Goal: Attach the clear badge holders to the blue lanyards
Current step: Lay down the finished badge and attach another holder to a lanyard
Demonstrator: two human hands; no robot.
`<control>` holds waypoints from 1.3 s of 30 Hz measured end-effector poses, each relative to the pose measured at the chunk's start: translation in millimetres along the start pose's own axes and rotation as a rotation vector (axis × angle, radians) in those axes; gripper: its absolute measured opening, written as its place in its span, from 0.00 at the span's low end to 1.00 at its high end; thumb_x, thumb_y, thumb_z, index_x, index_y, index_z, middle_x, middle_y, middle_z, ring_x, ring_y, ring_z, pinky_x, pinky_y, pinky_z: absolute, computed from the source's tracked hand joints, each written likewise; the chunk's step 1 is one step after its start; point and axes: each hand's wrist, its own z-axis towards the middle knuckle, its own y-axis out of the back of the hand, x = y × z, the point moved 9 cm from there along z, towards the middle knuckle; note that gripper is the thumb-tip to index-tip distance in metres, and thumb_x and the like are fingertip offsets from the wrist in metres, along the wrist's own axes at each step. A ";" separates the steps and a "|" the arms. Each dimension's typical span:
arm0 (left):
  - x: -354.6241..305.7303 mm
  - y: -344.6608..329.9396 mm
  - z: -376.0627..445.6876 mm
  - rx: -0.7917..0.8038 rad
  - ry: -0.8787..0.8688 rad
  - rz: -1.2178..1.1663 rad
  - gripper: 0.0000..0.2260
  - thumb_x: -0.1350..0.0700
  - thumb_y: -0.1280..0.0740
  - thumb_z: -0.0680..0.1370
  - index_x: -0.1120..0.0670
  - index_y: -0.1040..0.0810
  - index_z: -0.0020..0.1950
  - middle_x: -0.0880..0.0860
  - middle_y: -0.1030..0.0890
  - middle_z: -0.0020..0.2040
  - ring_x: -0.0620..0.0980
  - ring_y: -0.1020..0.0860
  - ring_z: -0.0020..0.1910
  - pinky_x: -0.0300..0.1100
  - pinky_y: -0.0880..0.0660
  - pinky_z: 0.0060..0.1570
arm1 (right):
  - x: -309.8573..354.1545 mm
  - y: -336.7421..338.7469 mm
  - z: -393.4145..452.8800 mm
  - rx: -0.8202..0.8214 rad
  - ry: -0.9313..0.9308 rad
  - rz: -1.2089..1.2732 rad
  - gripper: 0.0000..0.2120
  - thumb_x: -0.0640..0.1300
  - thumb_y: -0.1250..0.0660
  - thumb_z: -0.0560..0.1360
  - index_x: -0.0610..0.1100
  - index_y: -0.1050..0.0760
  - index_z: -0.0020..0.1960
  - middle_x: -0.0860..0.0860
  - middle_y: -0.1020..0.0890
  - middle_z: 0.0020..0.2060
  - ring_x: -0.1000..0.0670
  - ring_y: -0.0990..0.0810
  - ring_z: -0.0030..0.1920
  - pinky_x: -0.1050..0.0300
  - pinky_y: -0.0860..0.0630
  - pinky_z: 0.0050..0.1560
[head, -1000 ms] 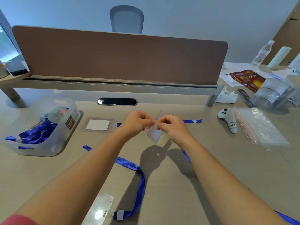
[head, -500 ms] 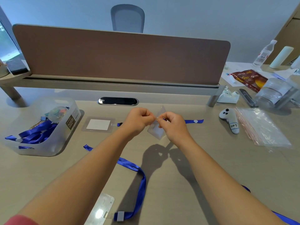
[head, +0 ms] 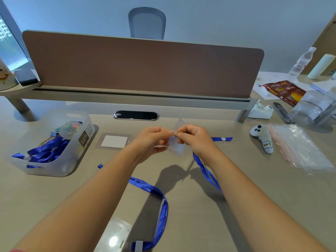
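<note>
With one clear badge holder (head: 116,237) already clipped to a blue lanyard (head: 160,215) near the desk's front edge, both the left hand (head: 152,139) and right hand (head: 192,137) pinch a second holder (head: 177,148) above the desk, seemingly mid-attachment, while more lanyards wait in the plastic bin (head: 54,160).

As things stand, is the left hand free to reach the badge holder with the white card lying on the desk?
Probably not right now: the left hand pinches the clear badge holder together with the right hand. The carded holder lies unobstructed just left of it.
</note>
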 end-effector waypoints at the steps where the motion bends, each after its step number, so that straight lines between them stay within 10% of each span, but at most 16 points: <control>1: 8.3 1.4 -0.8 -0.002 0.056 -0.015 0.11 0.52 0.38 0.75 0.55 0.27 0.35 0.46 0.25 0.25 0.47 0.30 0.32 0.38 0.29 0.40 | -2.0 0.6 1.4 -0.003 -0.024 0.034 0.12 0.36 0.38 0.76 0.45 0.27 0.35 0.50 0.27 0.29 0.57 0.28 0.29 0.69 0.29 0.35; 9: 78.2 -5.3 -21.1 0.076 0.599 -0.148 0.29 0.35 0.47 0.73 0.61 0.28 0.46 0.57 0.21 0.41 0.51 0.20 0.33 0.42 0.21 0.32 | -8.6 -4.6 8.0 -0.006 -0.093 0.217 0.14 0.35 0.44 0.78 0.44 0.27 0.36 0.49 0.29 0.29 0.53 0.32 0.31 0.63 0.33 0.37; 16: 50.9 8.1 -5.9 -0.246 0.293 -0.746 0.05 0.64 0.36 0.74 0.63 0.26 0.38 0.59 0.21 0.35 0.48 0.20 0.22 0.37 0.21 0.25 | -29.5 1.4 1.5 0.010 -0.209 0.146 0.15 0.36 0.44 0.79 0.45 0.26 0.37 0.49 0.29 0.29 0.54 0.33 0.30 0.64 0.31 0.35; 20: 32.6 5.8 -8.3 -0.264 0.222 -0.749 0.03 0.69 0.39 0.74 0.62 0.28 0.43 0.61 0.24 0.43 0.51 0.21 0.34 0.37 0.22 0.27 | -34.4 5.8 0.9 -0.015 -0.245 0.020 0.12 0.38 0.42 0.78 0.46 0.26 0.38 0.50 0.28 0.30 0.55 0.33 0.30 0.64 0.32 0.34; 25: 14.8 22.9 -9.0 -0.437 0.071 -0.622 0.30 0.73 0.40 0.72 0.53 0.45 0.68 0.60 0.26 0.44 0.53 0.22 0.39 0.40 0.21 0.27 | -30.8 19.6 2.0 -0.240 -0.194 -0.088 0.09 0.38 0.41 0.77 0.41 0.27 0.55 0.51 0.25 0.43 0.52 0.27 0.44 0.62 0.30 0.45; 30: -8.2 31.6 -12.9 -0.561 -0.028 -0.609 0.30 0.73 0.40 0.72 0.50 0.47 0.66 0.61 0.28 0.48 0.50 0.23 0.37 0.38 0.21 0.28 | -46.8 -10.7 -2.0 -0.191 -0.348 0.209 0.13 0.32 0.45 0.75 0.40 0.25 0.37 0.47 0.24 0.33 0.52 0.27 0.33 0.62 0.29 0.38; 34: -19.3 29.4 -12.5 -0.546 -0.057 -0.581 0.27 0.72 0.38 0.72 0.47 0.44 0.59 0.55 0.29 0.43 0.50 0.22 0.38 0.39 0.21 0.32 | -62.8 -69.1 -6.2 0.090 -0.467 0.503 0.25 0.26 0.52 0.74 0.40 0.32 0.67 0.44 0.24 0.51 0.51 0.24 0.40 0.57 0.28 0.44; 39: -17.6 42.2 -14.8 -0.564 -0.087 -0.559 0.29 0.73 0.39 0.72 0.49 0.46 0.65 0.56 0.29 0.47 0.51 0.22 0.39 0.38 0.21 0.29 | -68.0 -72.3 9.0 -0.031 -0.419 0.734 0.37 0.23 0.54 0.73 0.52 0.49 0.75 0.45 0.30 0.67 0.44 0.27 0.57 0.49 0.30 0.57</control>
